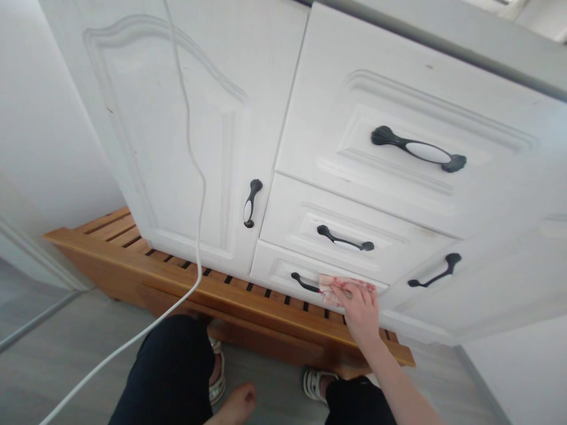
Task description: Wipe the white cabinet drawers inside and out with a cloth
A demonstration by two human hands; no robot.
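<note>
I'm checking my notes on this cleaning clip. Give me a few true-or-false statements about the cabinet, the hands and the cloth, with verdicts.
1. The right hand presses a cloth on the bottom drawer. True.
2. The top drawer is pulled open. False: it is shut.
3. A white cable hangs in front of the cabinet door. True.
4. The left hand grips the door handle. False: it is low, beside the knee.
5. The cabinet stands on a wooden slatted rack. True.

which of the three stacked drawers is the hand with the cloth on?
The bottom drawer: the right hand presses a pink cloth over its dark handle. The middle drawer and top drawer are untouched.
</note>
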